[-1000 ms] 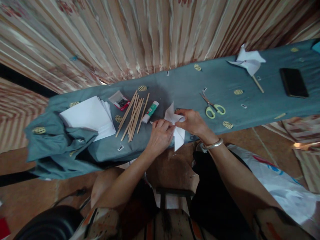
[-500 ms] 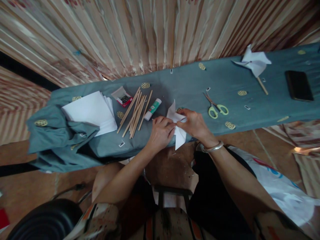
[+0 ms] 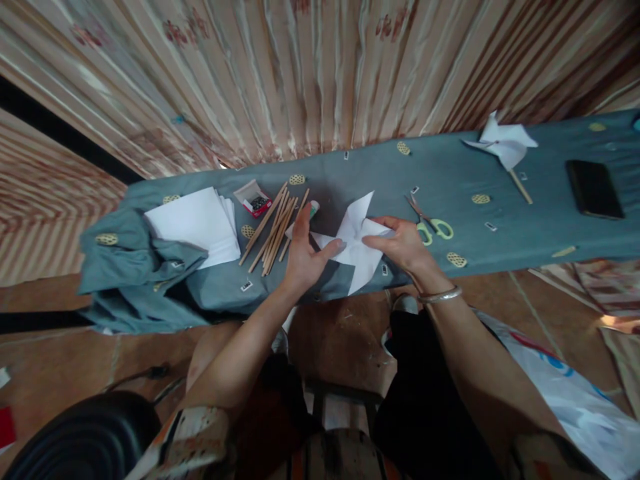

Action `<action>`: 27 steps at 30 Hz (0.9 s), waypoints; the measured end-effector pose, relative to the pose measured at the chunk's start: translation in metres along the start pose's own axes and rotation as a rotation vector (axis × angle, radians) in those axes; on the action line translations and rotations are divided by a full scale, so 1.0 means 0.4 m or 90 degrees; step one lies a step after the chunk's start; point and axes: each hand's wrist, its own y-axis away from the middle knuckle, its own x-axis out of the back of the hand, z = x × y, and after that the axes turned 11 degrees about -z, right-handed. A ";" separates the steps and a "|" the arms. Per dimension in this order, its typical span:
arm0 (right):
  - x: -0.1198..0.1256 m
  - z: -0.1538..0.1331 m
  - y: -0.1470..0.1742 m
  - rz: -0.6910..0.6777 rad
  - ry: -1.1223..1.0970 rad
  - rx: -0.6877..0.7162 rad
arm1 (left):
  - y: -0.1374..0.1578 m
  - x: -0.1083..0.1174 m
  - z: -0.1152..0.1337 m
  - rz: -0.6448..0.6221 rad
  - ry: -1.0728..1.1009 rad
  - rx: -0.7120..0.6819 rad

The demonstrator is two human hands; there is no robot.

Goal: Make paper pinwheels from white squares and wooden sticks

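Matt white paper pinwheel (image 3: 356,243) is seen on a worktop (image 3: 370,170) draped in matt grey-blue cloth, beside pale bare-wood sticks (image 3: 274,227), plastic-handled metal scissors (image 3: 431,221) and a glossy black phone (image 3: 594,189); satiny striped curtains (image 3: 300,73) are hung behind.

sticks (image 3: 274,225) left, scissors (image 3: 431,222) right, bare cloth (image 3: 525,227) beyond
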 end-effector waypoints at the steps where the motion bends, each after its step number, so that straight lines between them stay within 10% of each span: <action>1: 0.005 -0.005 0.001 0.003 -0.039 -0.004 | 0.001 0.001 0.012 0.003 0.019 0.006; 11: 0.034 -0.032 0.030 0.053 -0.207 0.000 | 0.001 -0.047 0.109 0.096 0.539 0.185; 19: 0.027 -0.039 0.044 0.050 -0.267 0.022 | 0.006 -0.087 0.152 -0.066 0.653 0.326; 27: 0.008 -0.047 0.060 0.024 -0.278 0.039 | -0.006 -0.132 0.163 0.013 0.691 0.327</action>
